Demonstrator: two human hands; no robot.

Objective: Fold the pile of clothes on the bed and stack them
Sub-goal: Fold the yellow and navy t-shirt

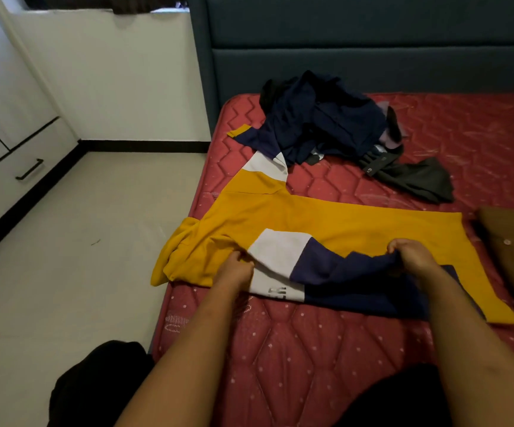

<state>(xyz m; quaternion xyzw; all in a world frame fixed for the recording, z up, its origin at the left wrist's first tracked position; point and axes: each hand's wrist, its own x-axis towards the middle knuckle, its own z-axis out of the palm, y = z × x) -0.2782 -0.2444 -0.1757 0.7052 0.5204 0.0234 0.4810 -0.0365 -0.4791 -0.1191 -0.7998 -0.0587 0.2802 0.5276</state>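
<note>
A yellow sweatshirt (326, 217) is spread flat on a red mattress (311, 349). Its near sleeve (317, 260) is gripped at both ends by the left hand (237, 269) and right hand (409, 254). A pile of dark clothes (326, 118) is heaped beyond, near the headboard (372, 41).

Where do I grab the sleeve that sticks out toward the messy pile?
Probably pinch the far sleeve at its yellow cuff, reaching from the left edge of the bed: the sleeve lies flat and stretched out, and the cuff end lies clear of the pile.
</note>
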